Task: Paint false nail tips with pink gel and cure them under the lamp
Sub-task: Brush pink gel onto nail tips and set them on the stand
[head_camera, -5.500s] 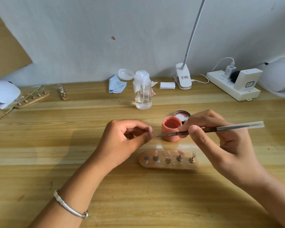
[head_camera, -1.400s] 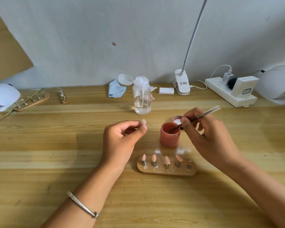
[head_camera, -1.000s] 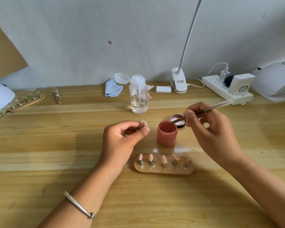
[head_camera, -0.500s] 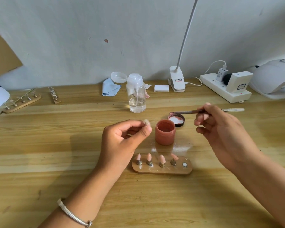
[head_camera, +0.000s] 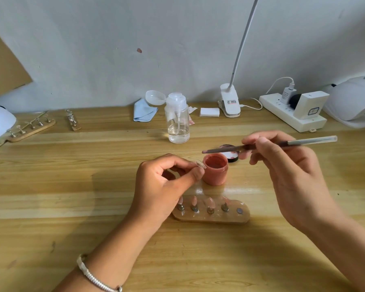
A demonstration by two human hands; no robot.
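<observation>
Since half a second ago the brush (head_camera: 268, 145) has swung from over the jar lid (head_camera: 233, 155) toward the left hand. The right hand (head_camera: 287, 173) pinches it mid-shaft, long axis near level, bristle end pointing left above the open pink gel jar (head_camera: 215, 170). The left hand (head_camera: 164, 186) grips a clear nail tip (head_camera: 200, 164) between thumb and forefinger, just left of and below the bristles, not touching. Four painted tips stand on the wooden holder (head_camera: 212, 217) nearer the person.

Glossy wooden table (head_camera: 72, 197); clear, seemingly plastic bottle (head_camera: 177, 121).
</observation>
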